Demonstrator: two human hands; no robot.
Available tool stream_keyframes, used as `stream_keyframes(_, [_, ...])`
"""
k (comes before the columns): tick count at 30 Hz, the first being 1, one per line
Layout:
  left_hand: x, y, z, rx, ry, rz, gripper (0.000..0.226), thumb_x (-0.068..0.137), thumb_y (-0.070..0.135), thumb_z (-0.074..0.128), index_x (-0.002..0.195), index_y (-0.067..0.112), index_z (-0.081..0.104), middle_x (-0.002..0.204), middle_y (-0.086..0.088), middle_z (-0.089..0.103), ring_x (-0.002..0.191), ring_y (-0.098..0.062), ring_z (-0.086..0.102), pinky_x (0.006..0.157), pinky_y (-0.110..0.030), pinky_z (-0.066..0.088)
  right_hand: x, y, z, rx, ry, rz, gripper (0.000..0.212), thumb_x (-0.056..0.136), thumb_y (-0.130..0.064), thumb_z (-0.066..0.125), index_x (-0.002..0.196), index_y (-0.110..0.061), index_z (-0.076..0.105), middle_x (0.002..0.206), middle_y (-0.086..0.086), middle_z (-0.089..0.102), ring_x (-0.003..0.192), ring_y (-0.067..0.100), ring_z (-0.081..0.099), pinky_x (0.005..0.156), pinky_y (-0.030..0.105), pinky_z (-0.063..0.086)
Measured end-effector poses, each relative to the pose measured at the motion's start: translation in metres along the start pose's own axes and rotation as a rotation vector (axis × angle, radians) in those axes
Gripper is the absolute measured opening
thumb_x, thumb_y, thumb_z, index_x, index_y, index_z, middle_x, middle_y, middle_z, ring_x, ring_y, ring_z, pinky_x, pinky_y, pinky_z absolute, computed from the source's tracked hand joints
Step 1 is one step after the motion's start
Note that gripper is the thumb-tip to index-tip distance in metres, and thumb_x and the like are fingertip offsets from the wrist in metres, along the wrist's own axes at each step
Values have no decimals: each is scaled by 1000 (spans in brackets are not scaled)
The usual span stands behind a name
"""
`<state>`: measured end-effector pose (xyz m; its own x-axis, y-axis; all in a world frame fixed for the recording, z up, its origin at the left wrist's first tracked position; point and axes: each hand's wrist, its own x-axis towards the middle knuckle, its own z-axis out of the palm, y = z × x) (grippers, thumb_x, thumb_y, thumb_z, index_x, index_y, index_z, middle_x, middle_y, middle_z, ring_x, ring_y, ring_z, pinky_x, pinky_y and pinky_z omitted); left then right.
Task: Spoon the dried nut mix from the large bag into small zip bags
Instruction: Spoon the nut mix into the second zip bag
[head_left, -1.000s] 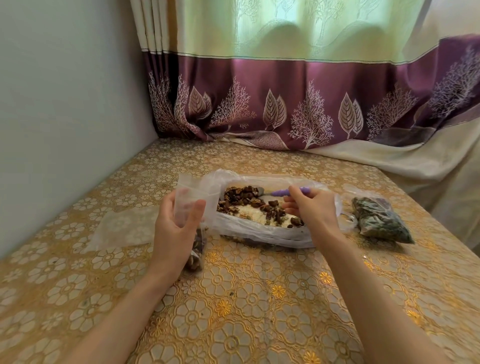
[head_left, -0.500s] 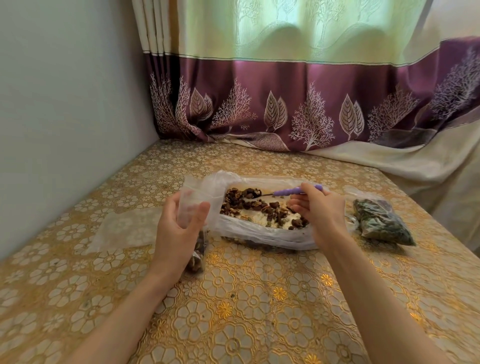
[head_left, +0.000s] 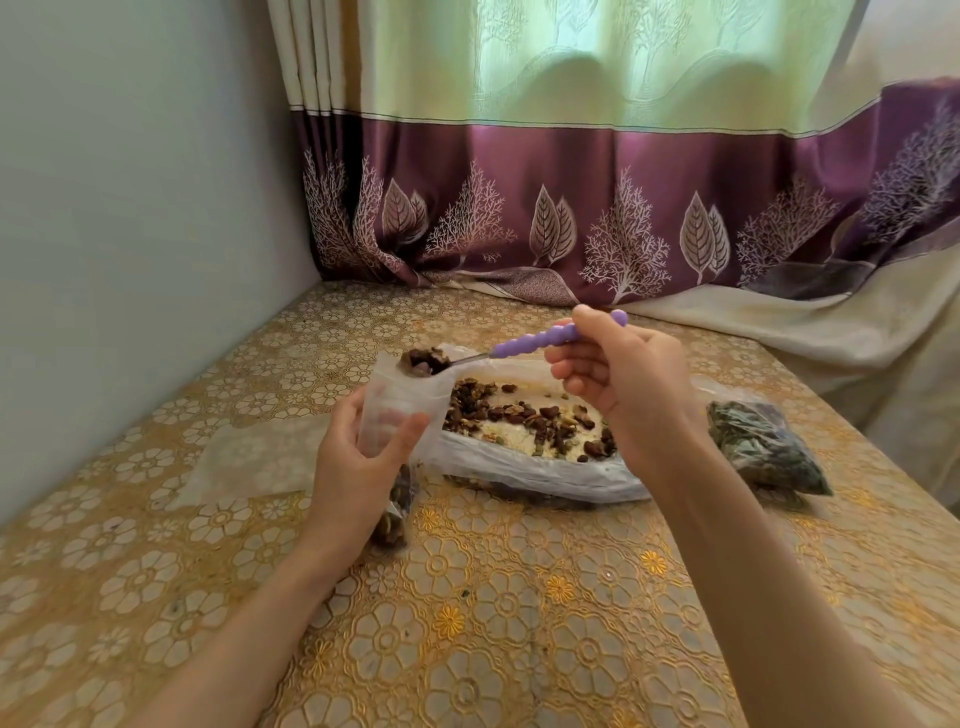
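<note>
On the desk (head_left: 467, 649), covered with a gold floral-patterned cloth, lies a large clear plastic bag (head_left: 519, 467) on its side with its mouth spread wide, showing a heap of dark brown dried nut mix (head_left: 524, 418) over a paler layer. Just left of it, the left hand (head_left: 358, 462) has its grip curled around a small clear zip bag (head_left: 395, 405), thumb on the near face and fingers behind, holding it upright with its open top level with the far edge of the large bag; a little nut mix shows in its lower end below the palm. Above, the right hand (head_left: 623, 374) pinches the purple beaded handle of a metal spoon (head_left: 524, 345) between thumb and curled fingers, the handle's end poking out past the thumb. The spoon's bowl, loaded with nut mix, sits right at the small bag's mouth. To the right of the large bag, well apart from the hands, rests a filled clear bag of dark greenish contents (head_left: 763, 452). A flat empty clear plastic bag (head_left: 249, 457) lies to the left, and a purple and green curtain (head_left: 571, 182) hangs behind.
</note>
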<state>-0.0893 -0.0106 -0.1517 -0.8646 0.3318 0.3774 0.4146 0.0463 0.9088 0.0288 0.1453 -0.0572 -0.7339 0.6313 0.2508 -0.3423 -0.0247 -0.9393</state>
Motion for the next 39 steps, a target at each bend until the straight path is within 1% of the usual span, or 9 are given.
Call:
stream_keyframes(2, [0,1,0,-21,5,-6,81,65,57,63,131,14,46,100,11,66,89,0,65,81,-24,54,-4,1,6,-53,-93,-43,31,94,-10,52,67,-5,66,59,1,68,55,10,57,48,14,47])
stream_keyframes(6, [-1,0,-2,-85,-14,-33,76,66,55,66,130,18,48,115,0,64,102,-24,64,89,-51,51,-7,3,12,-177,-229,-139,24,94,-8,54,74,-8,68,63,-3,70,59,10,58,52,15,49])
stream_keyframes(8, [-1,-2,-1,-94,-24,-36,75,66,54,67,129,18,48,114,-1,64,101,-24,64,88,-45,52,-5,4,10,-210,-245,-146,17,93,-6,54,84,-7,69,67,-1,69,61,11,59,54,17,50])
stream_keyframes(11, [0,-4,0,-88,-7,-33,64,67,52,66,118,16,52,97,5,68,84,-4,66,71,-15,52,-2,3,7,-223,-237,-152,16,92,-2,52,92,-5,68,70,2,67,61,12,59,54,19,49])
stream_keyframes(13, [1,-3,0,-71,10,-25,56,67,52,65,112,21,51,91,11,67,79,5,64,63,-5,46,-3,2,6,-157,-196,-161,16,93,-2,50,90,-3,65,66,-2,69,59,11,55,52,18,47])
stream_keyframes(18, [0,-1,1,-16,9,7,67,70,55,59,127,22,46,98,16,61,86,8,61,66,-7,46,4,9,-6,-15,137,-114,24,94,-11,51,75,-6,64,57,-3,67,56,10,53,49,15,45])
stream_keyframes(21, [-1,-1,1,1,5,27,70,71,55,58,130,21,45,98,13,62,89,1,60,67,-10,46,12,23,-18,-200,255,-127,26,95,-14,52,73,-7,65,62,-1,69,54,10,56,49,16,46])
stream_keyframes(26, [-1,0,2,4,10,25,63,72,52,58,127,23,46,96,15,61,82,11,59,64,-2,43,19,52,-29,-475,341,-92,28,94,-23,56,76,-9,72,68,0,71,54,4,61,62,21,53])
stream_keyframes(39, [0,-2,2,-22,7,20,65,70,56,58,126,26,46,105,14,60,87,15,58,67,0,42,23,74,-10,-368,104,96,24,95,-20,54,88,-11,75,76,8,70,68,13,63,75,29,56])
